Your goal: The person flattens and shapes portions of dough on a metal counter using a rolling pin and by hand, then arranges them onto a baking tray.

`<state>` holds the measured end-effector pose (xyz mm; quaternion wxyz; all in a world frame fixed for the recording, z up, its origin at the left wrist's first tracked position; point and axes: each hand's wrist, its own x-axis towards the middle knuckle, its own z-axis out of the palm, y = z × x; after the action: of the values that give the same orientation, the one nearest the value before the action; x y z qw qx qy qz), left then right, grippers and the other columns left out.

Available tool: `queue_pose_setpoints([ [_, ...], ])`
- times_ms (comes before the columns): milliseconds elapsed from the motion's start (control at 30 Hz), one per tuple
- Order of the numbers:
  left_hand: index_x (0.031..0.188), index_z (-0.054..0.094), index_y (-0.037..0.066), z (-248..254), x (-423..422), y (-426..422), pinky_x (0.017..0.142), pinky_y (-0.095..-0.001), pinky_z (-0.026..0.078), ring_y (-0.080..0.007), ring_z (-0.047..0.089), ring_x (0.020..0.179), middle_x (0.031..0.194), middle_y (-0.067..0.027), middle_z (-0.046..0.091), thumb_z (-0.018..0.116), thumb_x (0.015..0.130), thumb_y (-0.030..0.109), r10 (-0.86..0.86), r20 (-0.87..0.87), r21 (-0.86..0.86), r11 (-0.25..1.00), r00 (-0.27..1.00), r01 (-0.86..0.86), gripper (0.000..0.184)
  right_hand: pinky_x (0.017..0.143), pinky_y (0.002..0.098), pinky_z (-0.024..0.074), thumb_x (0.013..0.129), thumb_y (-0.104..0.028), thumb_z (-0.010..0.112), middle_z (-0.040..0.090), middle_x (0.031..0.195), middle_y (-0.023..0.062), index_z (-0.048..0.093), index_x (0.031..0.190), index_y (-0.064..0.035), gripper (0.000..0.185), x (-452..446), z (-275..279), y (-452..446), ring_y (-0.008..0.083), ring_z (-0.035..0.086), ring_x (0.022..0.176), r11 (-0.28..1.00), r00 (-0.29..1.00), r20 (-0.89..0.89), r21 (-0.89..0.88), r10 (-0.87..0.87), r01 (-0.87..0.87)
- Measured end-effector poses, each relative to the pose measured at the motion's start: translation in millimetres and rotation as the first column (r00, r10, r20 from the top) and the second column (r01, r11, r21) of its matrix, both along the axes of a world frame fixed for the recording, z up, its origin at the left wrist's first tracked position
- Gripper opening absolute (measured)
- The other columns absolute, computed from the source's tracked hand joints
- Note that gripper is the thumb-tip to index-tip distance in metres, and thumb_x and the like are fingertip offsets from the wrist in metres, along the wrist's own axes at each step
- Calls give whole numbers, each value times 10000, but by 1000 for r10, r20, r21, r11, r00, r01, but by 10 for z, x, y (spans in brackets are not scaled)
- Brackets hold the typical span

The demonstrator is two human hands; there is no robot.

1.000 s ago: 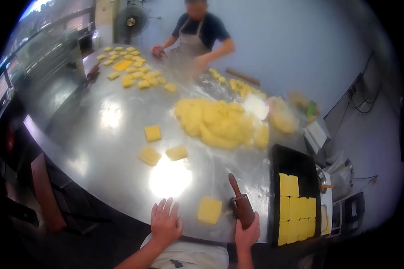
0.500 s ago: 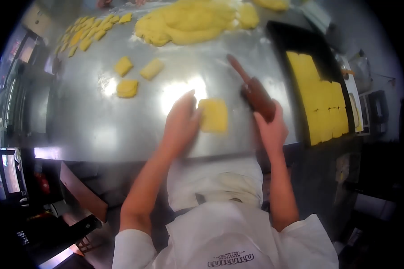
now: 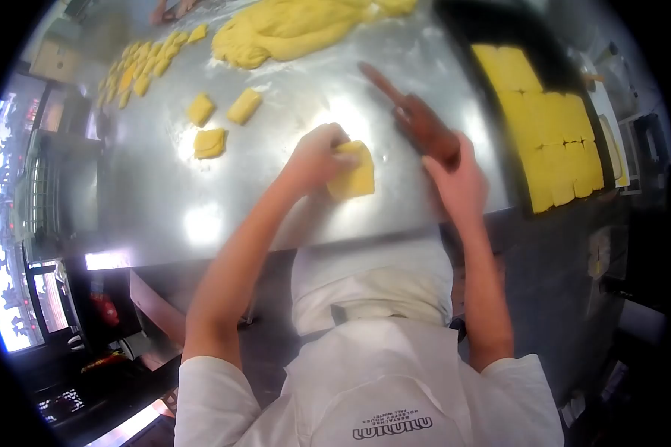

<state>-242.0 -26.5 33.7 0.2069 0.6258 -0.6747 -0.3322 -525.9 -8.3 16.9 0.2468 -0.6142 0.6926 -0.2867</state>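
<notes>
My left hand point(image 3: 322, 158) pinches the upper left edge of a flat yellow dough sheet point(image 3: 356, 177), which lies or hangs just over the metal table in front of me. My fingers curl round that edge, and part of it is hidden under them. On the right, my right hand point(image 3: 458, 179) is closed round the near handle of a brown rolling pin point(image 3: 425, 128). The pin slants up and to the left, with its far handle pointing at the big dough mass. Three small dough pieces point(image 3: 209, 143) sit left of my left hand.
A large yellow dough mass point(image 3: 283, 33) lies at the back of the metal table point(image 3: 261, 201). Many small dough pieces point(image 3: 143, 67) are grouped at the far left. On the right, a black tray point(image 3: 492, 71) holds flat dough squares point(image 3: 555, 141). Another person's hands point(image 3: 173, 10) show at the back left.
My left hand has moved from beside the dough sheet to grip its upper left edge, and that edge is now lifted or bent. The rolling pin stays in my right hand.
</notes>
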Motion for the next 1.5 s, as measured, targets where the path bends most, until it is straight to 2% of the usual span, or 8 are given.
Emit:
queue_pose_setpoints([
  [67,1031,654,5,281,-110,205,800,-441,550,-345,687,908,996,-173,691,841,847,128,109,-116,-22,993,987,-112,290,1034,460,497,869,-433,804,718,1299,196,500,1518,-144,772,-13,-35,-19,417,664,1220,1000,1000,14,-9,5,-5],
  [167,1033,658,22,364,-211,501,812,-445,554,-367,685,935,1046,-161,706,817,861,92,14,299,-406,907,954,114,245,1028,462,498,869,-432,803,717,1295,203,499,1519,-142,774,-10,-28,-18,420,665,1215,1000,1000,-4,0,8,-8],
  [333,1248,687,57,-75,-235,805,954,-457,537,-373,671,1050,1143,-144,726,882,816,124,-137,111,-502,847,984,175,479,1017,462,505,871,-437,804,720,1291,199,501,1517,-154,768,-10,-23,-35,415,670,1209,1000,999,-31,1,3,-3],
  [433,1249,688,38,-63,-148,582,994,-448,512,-367,643,1107,1173,-158,722,875,824,132,191,18,-578,803,981,-146,473,1014,457,511,866,-443,809,724,1290,183,507,1512,-162,767,-8,-77,6,407,674,1204,1000,1000,-29,-16,9,-10],
  [900,1193,728,7,-179,-131,180,1040,-470,491,-393,600,1185,1252,-186,671,821,858,183,-54,124,-265,960,991,85,389,1001,457,525,857,-433,812,726,1283,170,518,1498,-170,753,56,-26,2,396,684,1188,1000,998,-58,-31,-2,1],
  [1000,1378,622,-4,-175,-357,172,1156,-496,417,-461,501,1360,1459,-267,555,787,891,195,27,105,-532,846,994,33,552,980,476,539,860,-430,813,732,1256,189,516,1497,-162,752,31,-94,-32,412,697,1154,999,997,-83,-35,-10,7],
  [1200,1599,301,-126,-339,-763,466,1307,-529,183,-475,266,1569,1662,-343,315,822,831,345,30,316,-283,957,948,64,1041,779,570,544,914,-432,732,752,1002,175,559,1257,-133,487,126,-168,-39,430,722,936,997,995,-97,-70,12,-19],
  [1500,1612,335,-69,-652,-534,195,1273,-539,253,-471,310,1547,1648,-312,365,599,1039,310,-10,446,-363,912,895,191,736,768,523,518,846,-278,827,712,1005,168,516,1307,-87,587,7,-41,54,419,693,932,981,997,55,-189,45,-34],
])
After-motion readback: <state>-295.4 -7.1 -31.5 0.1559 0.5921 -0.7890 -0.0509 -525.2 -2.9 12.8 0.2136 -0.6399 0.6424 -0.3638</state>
